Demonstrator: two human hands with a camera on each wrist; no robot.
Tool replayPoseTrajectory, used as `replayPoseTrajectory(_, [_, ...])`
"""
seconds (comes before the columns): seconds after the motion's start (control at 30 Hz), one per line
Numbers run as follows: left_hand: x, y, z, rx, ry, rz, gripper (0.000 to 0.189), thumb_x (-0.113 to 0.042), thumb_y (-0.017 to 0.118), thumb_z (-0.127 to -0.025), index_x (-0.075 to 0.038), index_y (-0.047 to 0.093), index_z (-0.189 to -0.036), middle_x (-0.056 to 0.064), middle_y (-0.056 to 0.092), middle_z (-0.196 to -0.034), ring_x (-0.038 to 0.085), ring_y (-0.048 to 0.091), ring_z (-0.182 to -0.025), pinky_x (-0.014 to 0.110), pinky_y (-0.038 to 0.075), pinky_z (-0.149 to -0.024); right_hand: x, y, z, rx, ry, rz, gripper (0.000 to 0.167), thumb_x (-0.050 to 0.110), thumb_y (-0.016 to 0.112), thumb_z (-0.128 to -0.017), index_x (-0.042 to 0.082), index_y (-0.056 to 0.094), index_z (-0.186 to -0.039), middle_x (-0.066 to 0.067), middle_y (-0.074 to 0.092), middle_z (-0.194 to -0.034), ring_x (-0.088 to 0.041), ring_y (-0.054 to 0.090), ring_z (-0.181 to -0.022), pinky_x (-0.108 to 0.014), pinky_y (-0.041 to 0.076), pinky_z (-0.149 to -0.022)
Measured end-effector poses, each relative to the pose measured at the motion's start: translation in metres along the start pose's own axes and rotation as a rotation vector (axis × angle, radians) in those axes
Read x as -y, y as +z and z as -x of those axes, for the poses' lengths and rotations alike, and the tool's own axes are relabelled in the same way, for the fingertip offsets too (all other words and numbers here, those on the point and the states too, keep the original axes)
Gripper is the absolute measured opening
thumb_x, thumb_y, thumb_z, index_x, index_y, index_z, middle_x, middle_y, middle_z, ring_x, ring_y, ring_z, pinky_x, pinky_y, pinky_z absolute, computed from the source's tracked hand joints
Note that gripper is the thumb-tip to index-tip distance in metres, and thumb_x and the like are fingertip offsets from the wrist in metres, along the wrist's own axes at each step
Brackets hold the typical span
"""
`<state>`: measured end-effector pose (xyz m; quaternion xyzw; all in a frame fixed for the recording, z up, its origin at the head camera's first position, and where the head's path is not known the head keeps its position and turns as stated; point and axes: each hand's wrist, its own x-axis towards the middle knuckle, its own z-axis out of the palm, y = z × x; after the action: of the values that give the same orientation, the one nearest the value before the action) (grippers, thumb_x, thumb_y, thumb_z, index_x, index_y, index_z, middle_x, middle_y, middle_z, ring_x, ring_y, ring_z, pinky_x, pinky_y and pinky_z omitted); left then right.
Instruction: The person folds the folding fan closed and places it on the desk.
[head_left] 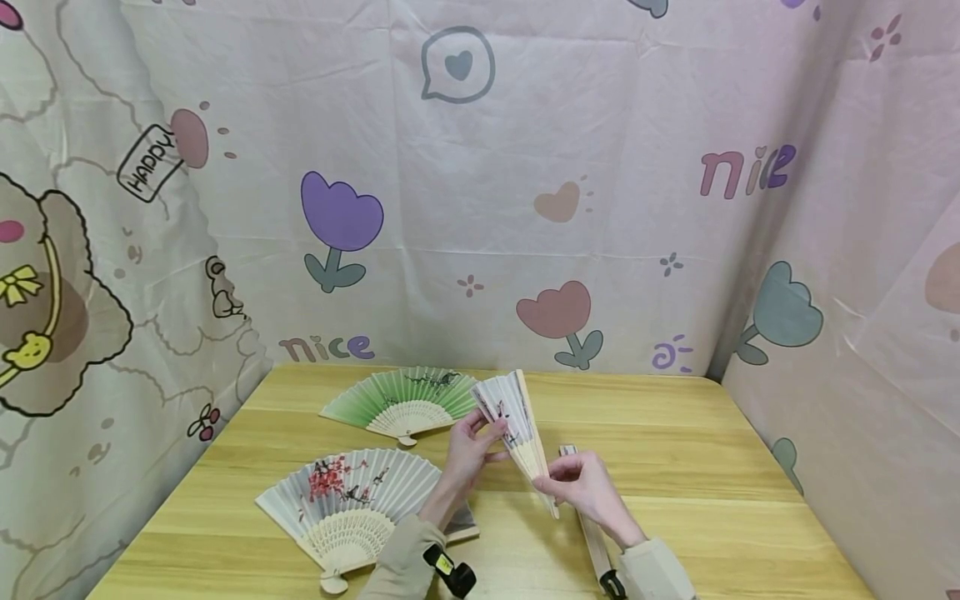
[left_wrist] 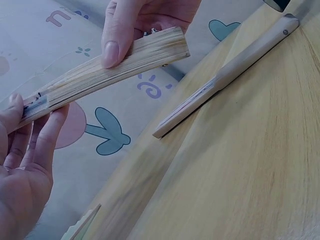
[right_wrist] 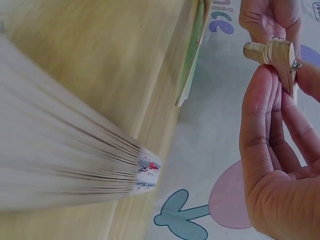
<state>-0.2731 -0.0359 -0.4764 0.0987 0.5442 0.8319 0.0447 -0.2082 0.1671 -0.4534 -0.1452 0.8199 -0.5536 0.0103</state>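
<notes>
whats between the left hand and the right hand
A partly open fan, as the head view shows: the left hand holds it nearer its wide end, the right hand nearer its narrow end.

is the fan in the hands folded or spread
Partly spread: the held fan, between the left hand and right hand, shows a narrow wedge of pleats; the green fan makes a wide arc.

The raised fan (head_left: pixel 522 425) blocks the middle, the flowered fan (head_left: pixel 371 487) the near left. The tabletop (head_left: pixel 720 475) allows passage at right.
</notes>
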Motion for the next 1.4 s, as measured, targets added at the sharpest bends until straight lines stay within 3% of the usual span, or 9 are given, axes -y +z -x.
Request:
replayPoseTrajectory(0.4, [0.0002,0.0005,0.0014,-0.037,-0.005,-0.004,0.042,-0.003,0.069,-0.094,0.014,0.053,-0.128,-0.002,0.068,-0.1,0.012,0.072,-0.086,0.03,0.069,-0.067,0.0003,0.0002,0.0002,0.0,-0.012,0.003,0.015,0.007,0.081,-0.081,-0.006,0.076,-0.085,-0.022,0.072,-0.073,0.001,0.053,-0.055,-0.014,0.051,-0.048])
replayPoseTrajectory(0.87, [-0.0005,-0.0008,0.0013,0.014,-0.029,-0.046,0.043,-0.01,0.065,-0.098,0.012,0.051,-0.133,-0.001,0.067,-0.108,0.013,0.069,-0.094,0.031,0.069,-0.073,0.0002,0.0016,0.0012,0.011,-0.034,0.028,0.015,0.008,0.081,-0.08,-0.005,0.076,-0.084,-0.02,0.072,-0.072,0.001,0.055,-0.056,-0.015,0.052,-0.048])
replayPoseTrajectory(1.4, [0.0018,-0.0018,0.0031,-0.011,-0.038,-0.033,0.031,-0.003,0.068,-0.094,0.01,0.06,-0.12,-0.001,0.068,-0.098,0.012,0.07,-0.085,0.031,0.069,-0.068,0.0003,0.0017,0.0021,0.064,-0.016,0.033,0.014,0.006,0.081,-0.079,-0.006,0.075,-0.083,-0.017,0.071,-0.069,-0.002,0.056,-0.053,-0.013,0.05,-0.045])
